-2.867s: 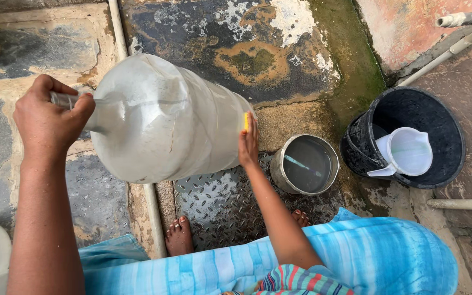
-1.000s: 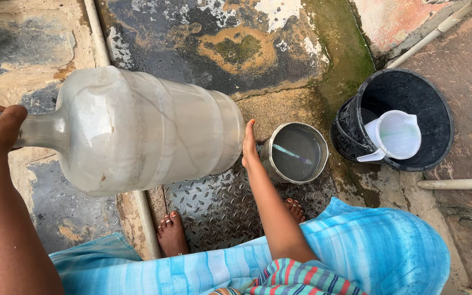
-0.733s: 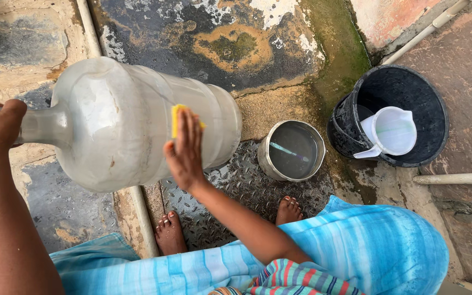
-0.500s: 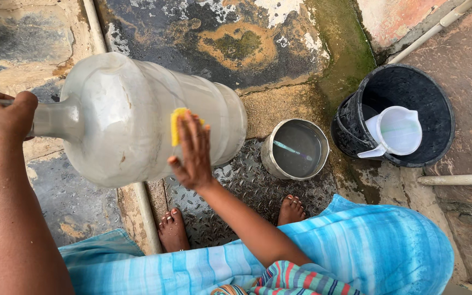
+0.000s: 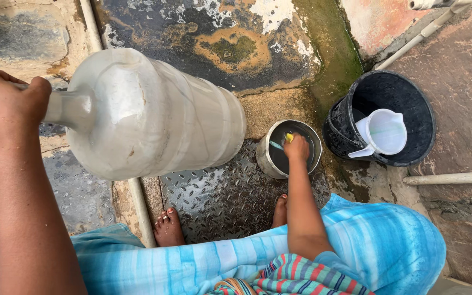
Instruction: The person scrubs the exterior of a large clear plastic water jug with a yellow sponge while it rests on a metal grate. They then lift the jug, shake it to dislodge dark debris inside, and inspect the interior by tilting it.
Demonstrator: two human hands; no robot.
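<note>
— Looking down from the head camera, what is each hand doing?

— The left hand (image 5: pixel 7 106) is wrapped tight around the neck of a big cloudy plastic bottle (image 5: pixel 154 112), holding it up on its side over the wet stone floor (image 5: pixel 236 33) and the metal tread plate (image 5: pixel 219 196). The right hand (image 5: pixel 297 147) reaches down into a small steel pot (image 5: pixel 288 148) of water, fingers pinched together on a yellow sponge (image 5: pixel 289 137).

— So which step is this?

— It looks like a wetting of the sponge partway through a scrub of the bottle's outside. The next move would likely call for lifting the sponge clear and bringing it across to the bottle wall, with the neck grip kept firm.

— Which way does the bottle lie?

— Its long axis runs roughly left to right, neck toward the left hand, base toward the pot and close beside it. A black bucket (image 5: pixel 397 93) with a white jug (image 5: pixel 382 132) inside stands further right.
</note>
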